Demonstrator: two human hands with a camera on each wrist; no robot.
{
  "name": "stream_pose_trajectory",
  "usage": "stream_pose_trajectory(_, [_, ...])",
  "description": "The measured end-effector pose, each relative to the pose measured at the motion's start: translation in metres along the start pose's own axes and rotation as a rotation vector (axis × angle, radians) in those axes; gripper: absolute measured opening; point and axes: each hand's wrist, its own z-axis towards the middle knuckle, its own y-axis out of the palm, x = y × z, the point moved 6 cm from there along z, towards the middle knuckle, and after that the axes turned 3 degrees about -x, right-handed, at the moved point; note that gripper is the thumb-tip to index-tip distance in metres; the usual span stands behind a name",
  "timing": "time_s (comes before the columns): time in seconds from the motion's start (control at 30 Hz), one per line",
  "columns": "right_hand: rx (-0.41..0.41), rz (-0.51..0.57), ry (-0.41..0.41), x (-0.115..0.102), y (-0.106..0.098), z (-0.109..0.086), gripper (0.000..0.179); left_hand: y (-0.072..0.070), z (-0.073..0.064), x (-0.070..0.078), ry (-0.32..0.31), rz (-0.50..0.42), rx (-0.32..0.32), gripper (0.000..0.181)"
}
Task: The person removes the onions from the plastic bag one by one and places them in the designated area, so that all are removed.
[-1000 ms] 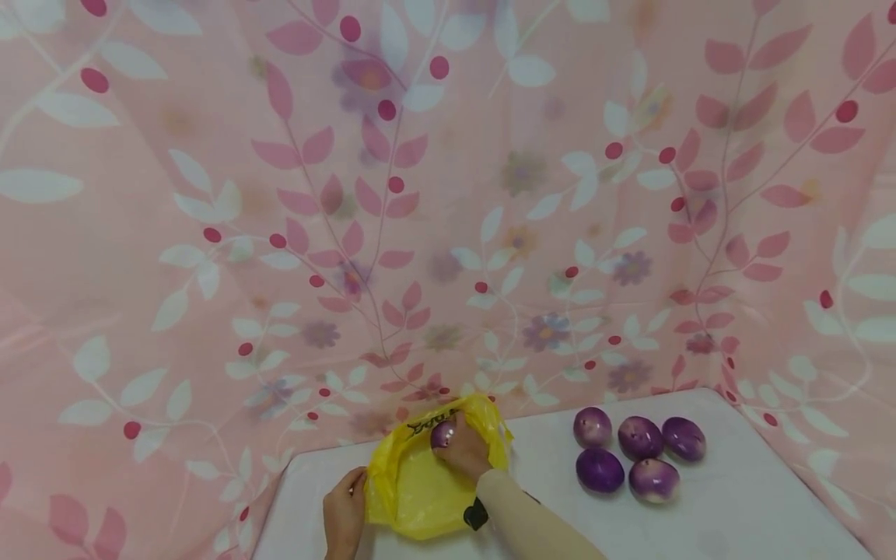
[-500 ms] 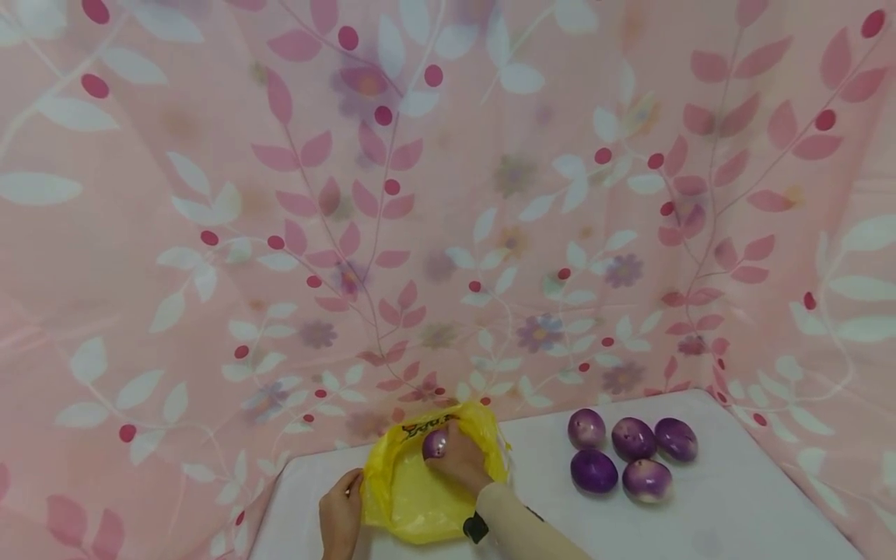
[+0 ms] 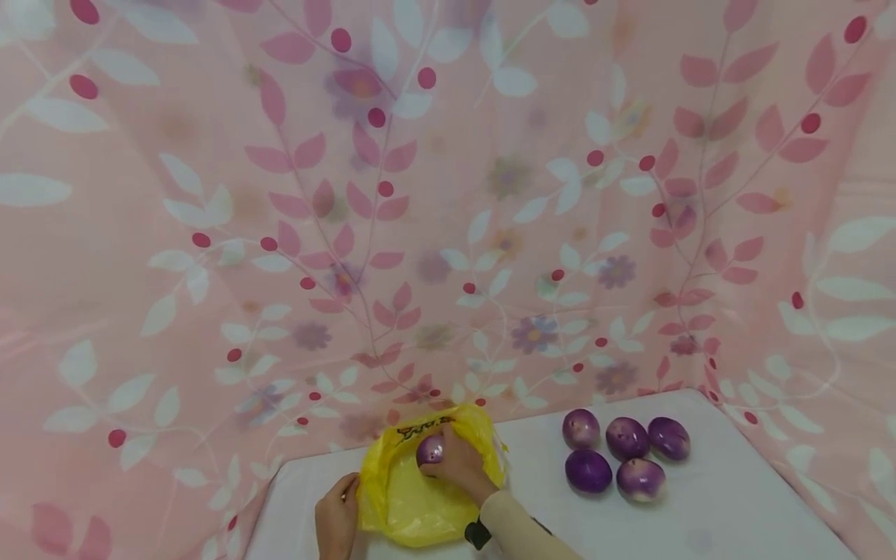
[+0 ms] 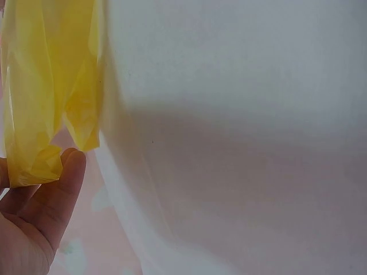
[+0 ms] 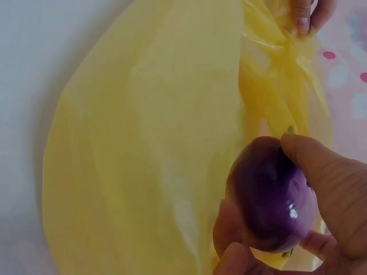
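Observation:
A yellow plastic bag (image 3: 420, 513) lies on the white table, its mouth spread wide. At its left edge my left hand (image 3: 336, 517) pinches the plastic; in the left wrist view a fold of the bag hangs between thumb and fingers (image 4: 54, 206). My right hand (image 3: 460, 467) reaches over the bag's mouth and holds a glossy purple egg-shaped fruit or vegetable (image 5: 269, 195) with a paler side. Thumb and fingertips grip it from opposite sides, as the right wrist view shows. Dark lettering marks the bag's far inner side.
Several more purple egg-shaped pieces, such as a dark one (image 3: 589, 471) and a pale-bottomed one (image 3: 641, 480), sit grouped on the right of the white table (image 3: 728, 498). Behind the table hangs a pink curtain (image 3: 434, 233) with leaf and flower prints.
The purple piece in my right hand has shifted slightly left and lower over the bag's mouth. The head view has turned a little right. My left hand keeps its hold on the bag's edge.

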Motion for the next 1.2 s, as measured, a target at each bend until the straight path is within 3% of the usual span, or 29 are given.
stream_pose_trajectory(0.23, [-0.034, -0.025, -0.002, 0.000, -0.003, -0.002, 0.069, 0.001, 0.002, -0.002, -0.031, -0.002, -0.023, 0.008])
stream_pose_trajectory(0.53, [-0.100, -0.010, -0.084, 0.000, -0.012, -0.009, 0.074, 0.003, 0.002, 0.000, -0.058, -0.003, -0.056, 0.009])
stream_pose_trajectory(0.73, [-0.115, -0.001, -0.079, -0.003, -0.025, -0.014, 0.073, 0.005, 0.002, 0.000, -0.048, -0.015, -0.064, 0.009])
stream_pose_trajectory(0.97, [-0.129, -0.010, -0.114, -0.004, -0.036, -0.018, 0.075, 0.007, 0.002, -0.004, -0.082, -0.007, -0.089, 0.010])
stream_pose_trajectory(1.2, [-0.108, -0.052, -0.139, -0.004, -0.051, -0.023, 0.073, 0.008, 0.002, -0.003, -0.079, 0.006, -0.074, 0.010])
